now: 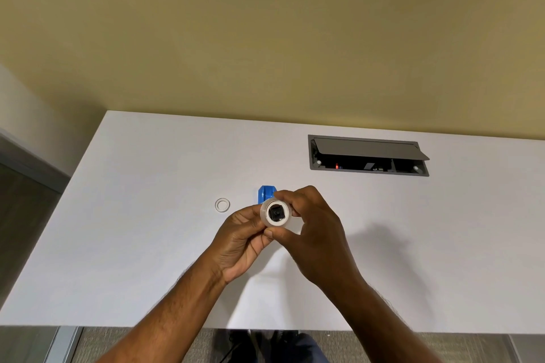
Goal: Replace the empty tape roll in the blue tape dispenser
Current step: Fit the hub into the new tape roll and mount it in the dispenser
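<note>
Both hands' fingers (272, 233) are pinching the roll (275, 213); its black hub (276, 213) risks slipping askew if pressed crooked.

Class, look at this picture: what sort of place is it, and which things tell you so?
Probably an office or meeting room: a plain white table with a grey flip-lid cable and power box set into it, a bare yellowish wall, and grey carpet.
</note>
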{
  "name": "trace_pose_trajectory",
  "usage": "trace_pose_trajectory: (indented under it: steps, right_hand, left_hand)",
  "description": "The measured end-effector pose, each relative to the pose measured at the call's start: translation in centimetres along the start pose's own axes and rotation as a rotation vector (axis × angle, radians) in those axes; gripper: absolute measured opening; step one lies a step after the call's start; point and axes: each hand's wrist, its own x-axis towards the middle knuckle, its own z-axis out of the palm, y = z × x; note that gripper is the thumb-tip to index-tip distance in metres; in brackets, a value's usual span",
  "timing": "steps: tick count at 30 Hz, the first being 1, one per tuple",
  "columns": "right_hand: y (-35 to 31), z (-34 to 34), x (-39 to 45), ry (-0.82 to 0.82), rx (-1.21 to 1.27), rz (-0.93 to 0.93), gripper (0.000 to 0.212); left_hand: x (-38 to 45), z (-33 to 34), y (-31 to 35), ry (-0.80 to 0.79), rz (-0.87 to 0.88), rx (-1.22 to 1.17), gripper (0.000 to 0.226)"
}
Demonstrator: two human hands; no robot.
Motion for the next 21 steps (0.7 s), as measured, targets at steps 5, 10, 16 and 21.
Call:
trace_pose_trajectory:
  steps: [5,10,16,21]
  right_hand:
    - [0.4,0.1,-0.2,-0.003,0.016,0.025,0.046]
    - [0.7,0.2,-0.2,-0.007,0.006,0.007,0.047]
    - [1.4,0.2,-0.2,-0.006,0.037,0.068,0.058]
    - [2.2,0.3,0.0,-0.026,0.247,0.282,0.053]
  left_hand:
    - [0.0,-0.2,0.0,0.047,-0.006,0.050,0.059]
    - [0.0,-0.5,-0.4,0.065,0.003,0.054,0.039]
    - [0.4,0.2,-0.5,0.153,0.086,0.186,0.037]
    - [0.7,0.4,-0.5,0.245,0.193,0.371,0.029]
